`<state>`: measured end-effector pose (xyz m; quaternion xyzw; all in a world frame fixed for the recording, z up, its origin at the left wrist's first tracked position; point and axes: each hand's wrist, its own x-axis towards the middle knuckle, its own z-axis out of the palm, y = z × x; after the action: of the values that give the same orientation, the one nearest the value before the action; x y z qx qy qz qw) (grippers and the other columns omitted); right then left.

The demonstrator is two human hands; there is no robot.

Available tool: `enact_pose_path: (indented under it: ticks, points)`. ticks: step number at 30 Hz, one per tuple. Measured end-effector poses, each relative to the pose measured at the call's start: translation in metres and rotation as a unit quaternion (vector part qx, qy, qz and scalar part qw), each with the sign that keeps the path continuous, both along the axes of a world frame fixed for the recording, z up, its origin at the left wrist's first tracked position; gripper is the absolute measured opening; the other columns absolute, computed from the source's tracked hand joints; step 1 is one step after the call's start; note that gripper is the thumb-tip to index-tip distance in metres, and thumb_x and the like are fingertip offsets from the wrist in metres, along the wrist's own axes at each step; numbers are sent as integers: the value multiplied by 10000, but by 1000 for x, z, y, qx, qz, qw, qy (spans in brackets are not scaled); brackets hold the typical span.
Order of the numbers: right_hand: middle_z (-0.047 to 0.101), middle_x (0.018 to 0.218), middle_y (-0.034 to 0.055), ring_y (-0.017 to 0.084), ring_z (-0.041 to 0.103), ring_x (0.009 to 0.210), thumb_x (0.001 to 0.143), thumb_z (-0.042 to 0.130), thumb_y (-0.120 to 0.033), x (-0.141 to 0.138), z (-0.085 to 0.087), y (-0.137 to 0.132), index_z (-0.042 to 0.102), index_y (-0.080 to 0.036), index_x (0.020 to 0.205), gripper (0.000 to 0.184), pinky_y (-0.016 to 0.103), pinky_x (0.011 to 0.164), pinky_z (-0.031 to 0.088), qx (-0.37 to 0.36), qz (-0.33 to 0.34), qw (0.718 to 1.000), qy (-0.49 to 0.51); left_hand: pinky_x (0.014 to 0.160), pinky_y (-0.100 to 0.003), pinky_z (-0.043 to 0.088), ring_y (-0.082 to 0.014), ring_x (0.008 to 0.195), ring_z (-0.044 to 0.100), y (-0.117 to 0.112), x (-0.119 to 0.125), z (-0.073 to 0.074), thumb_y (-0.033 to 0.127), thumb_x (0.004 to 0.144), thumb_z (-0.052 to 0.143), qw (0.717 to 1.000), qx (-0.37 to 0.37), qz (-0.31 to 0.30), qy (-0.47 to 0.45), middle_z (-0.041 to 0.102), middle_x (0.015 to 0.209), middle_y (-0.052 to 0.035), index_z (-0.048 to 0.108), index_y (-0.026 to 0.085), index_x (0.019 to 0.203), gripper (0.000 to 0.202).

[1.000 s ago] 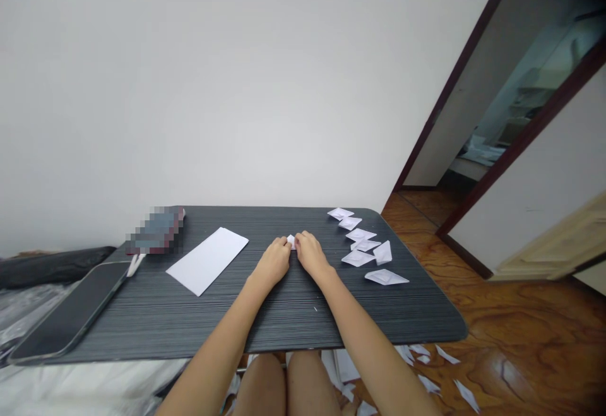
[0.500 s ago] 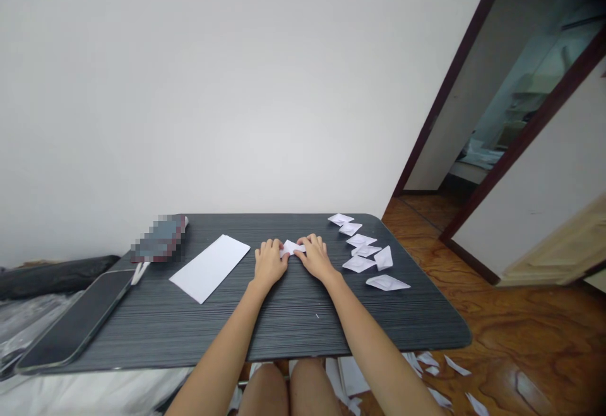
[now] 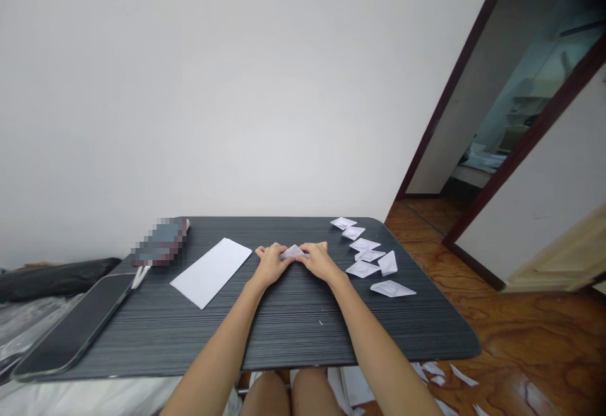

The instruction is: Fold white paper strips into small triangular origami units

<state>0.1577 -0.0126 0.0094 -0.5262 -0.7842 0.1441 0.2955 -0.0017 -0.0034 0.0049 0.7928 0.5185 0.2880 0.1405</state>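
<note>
Between my two hands is a small folded white paper boat (image 3: 294, 251), its pointed middle showing above the thumbs. My left hand (image 3: 271, 264) pinches its left end, and my right hand (image 3: 318, 261) grips the right end. Fingers cover both ends of the paper. To the right lie several finished-looking paper boats, the closest being a long one (image 3: 392, 288) and an upright-standing one (image 3: 387, 263). A stack of white paper sheets (image 3: 211, 273) rests on the table left of my left hand.
The dark striped table (image 3: 293, 340) stands against a white wall. A phone (image 3: 76, 324) lies at its left edge, near a blurred-out device (image 3: 161, 242) with a white cable. Paper scraps (image 3: 464, 375) litter the wooden floor at the right.
My fingers have curled in more tightly around the folded paper, thumbs now meeting near its middle. The view has shifted slightly; the other things lie as before.
</note>
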Motion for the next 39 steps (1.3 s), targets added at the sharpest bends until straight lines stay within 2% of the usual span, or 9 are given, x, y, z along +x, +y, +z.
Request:
enact_pose_path:
  ticks: [4, 7, 12, 18, 23, 27, 32, 36, 39]
  points:
    - [629, 687, 22, 149, 534, 702, 743, 507, -251, 5, 2, 0, 605, -166, 675, 147, 314, 768, 244, 22, -23, 999, -14, 794, -383, 273, -196, 800, 536, 2, -7, 5, 313, 714, 509, 998, 0, 8, -56, 627, 822, -42, 630, 178, 774, 191]
    - [625, 621, 18, 136, 544, 628, 748, 491, -256, 11, 4, 3, 604, -168, 639, 180, 280, 714, 314, 26, -22, 999, 36, 718, -323, 368, -185, 747, 562, 8, -17, 7, 316, 694, 527, 987, -20, 11, -160, 644, 771, -58, 630, 155, 762, 202]
    - [588, 497, 13, 113, 532, 461, 771, 434, -293, 19, 2, 9, 597, -147, 649, 251, 221, 537, 384, 16, -56, 985, 160, 524, -237, 395, -142, 580, 555, 14, -26, 8, 405, 686, 533, 912, -48, 108, -394, 630, 620, -59, 586, 100, 861, 355]
    - [591, 528, 18, 125, 540, 494, 750, 476, -292, 16, 3, 8, 616, -147, 711, 205, 223, 533, 413, 36, -13, 975, 219, 411, -191, 354, -109, 514, 544, 9, -10, 11, 419, 673, 578, 809, -231, -66, -537, 642, 713, -105, 503, 90, 1014, 479]
    - [593, 591, 24, 129, 532, 553, 752, 477, -271, 15, 9, 5, 635, -158, 735, 195, 232, 555, 407, 72, 3, 973, 219, 434, -183, 385, -100, 554, 567, 7, -8, 9, 353, 726, 551, 763, -281, -85, -576, 638, 761, -106, 527, 100, 837, 277]
    - [598, 640, 31, 130, 534, 585, 749, 483, -256, 16, 11, 4, 641, -166, 745, 182, 237, 566, 407, 82, 8, 970, 229, 455, -181, 407, -112, 579, 595, 7, -8, 8, 289, 743, 542, 759, -308, -79, -568, 642, 773, -111, 535, 91, 823, 214]
    - [614, 725, 47, 123, 540, 592, 712, 533, -260, 15, 8, 8, 639, -155, 804, 176, 253, 593, 422, 36, 23, 948, 315, 472, -198, 419, -153, 598, 621, 4, -4, 8, 292, 734, 543, 788, -257, -66, -555, 649, 730, -120, 540, 71, 796, 229]
    - [614, 685, 35, 128, 559, 628, 678, 574, -265, 15, 4, 12, 591, -147, 951, 298, 259, 607, 430, -59, 60, 880, 467, 483, -216, 431, -173, 592, 625, 4, -3, 8, 343, 725, 538, 805, -197, -57, -558, 648, 700, -120, 542, 65, 784, 284]
    - [627, 737, 43, 128, 576, 676, 660, 605, -268, 16, 1, 14, 607, -154, 894, 260, 257, 643, 432, -111, 83, 812, 567, 502, -226, 444, -182, 607, 628, 5, -4, 8, 355, 711, 547, 803, -174, -62, -567, 650, 711, -121, 540, 69, 771, 292]
